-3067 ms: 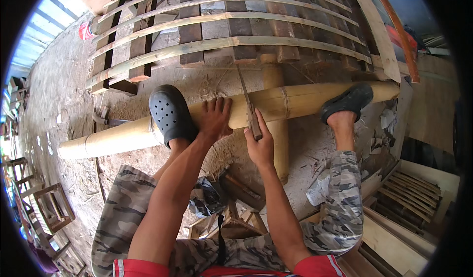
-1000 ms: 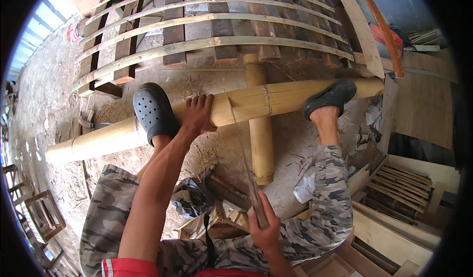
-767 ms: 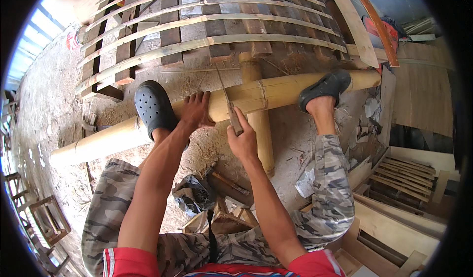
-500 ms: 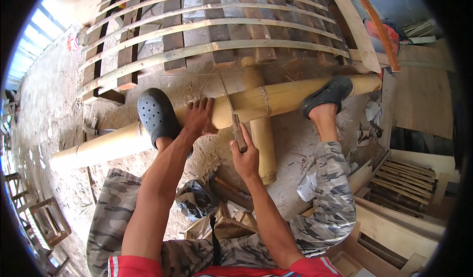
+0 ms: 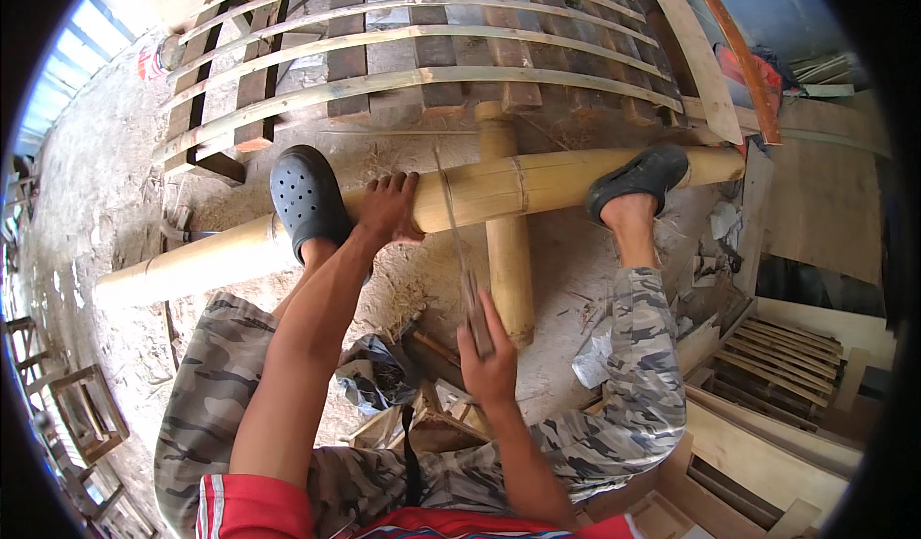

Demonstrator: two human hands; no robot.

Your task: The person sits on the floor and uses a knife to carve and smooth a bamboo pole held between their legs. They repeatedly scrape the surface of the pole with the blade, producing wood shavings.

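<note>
While my left hand [image 5: 389, 208] presses flat on the bamboo pole [image 5: 499, 186], my right hand [image 5: 487, 357] grips the saw [image 5: 459, 242]; a jumping blade could cut those nearby fingers.

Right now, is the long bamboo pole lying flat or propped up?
Propped: the long bamboo pole lies across a shorter bamboo piece, with the left hand and both clogs pressed on it.

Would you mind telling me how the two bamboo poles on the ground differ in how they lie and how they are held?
The long bamboo pole runs left to right, pinned under both dark clogs and the left hand. The short bamboo pole runs away from the person beneath it, with no hand or foot on it. The saw in the right hand crosses the long one only. Both are pale yellow with ringed nodes.
</note>
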